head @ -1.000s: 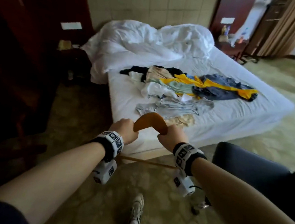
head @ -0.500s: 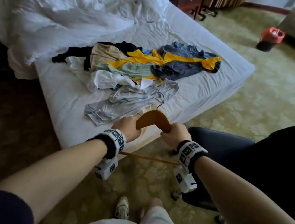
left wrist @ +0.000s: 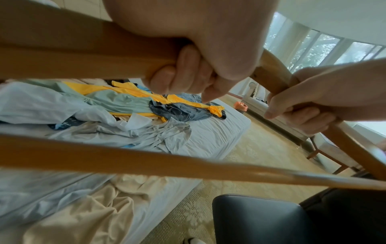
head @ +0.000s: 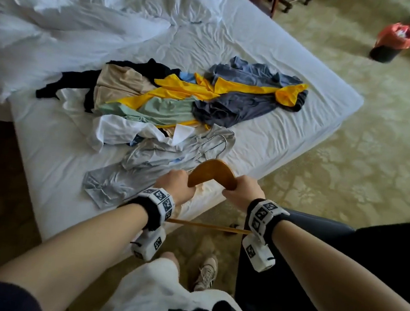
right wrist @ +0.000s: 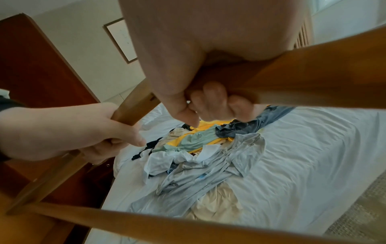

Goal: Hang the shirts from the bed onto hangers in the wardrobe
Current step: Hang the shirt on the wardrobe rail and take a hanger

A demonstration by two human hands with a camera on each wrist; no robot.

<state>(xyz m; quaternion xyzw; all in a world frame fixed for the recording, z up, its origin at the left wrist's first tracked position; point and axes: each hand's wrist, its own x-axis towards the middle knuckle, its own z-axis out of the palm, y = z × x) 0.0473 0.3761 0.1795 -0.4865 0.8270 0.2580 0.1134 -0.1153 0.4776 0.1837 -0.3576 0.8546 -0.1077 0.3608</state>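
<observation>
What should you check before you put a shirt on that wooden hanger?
1. Hanger held firmly: ok. The left hand and the right hand each grip one arm of the wooden hanger.
2. Hanger bare and ready: ok, no cloth on it.
3. A shirt within reach: ok. The light grey shirt lies nearest, at the edge of the bed.
4. A hand free to lift the shirt: not ok, both hold the hanger.
5. Grey shirt free of the pile: cannot tell; the white shirt overlaps its far end.
6. Wardrobe rail ready: cannot tell, not in view.
</observation>
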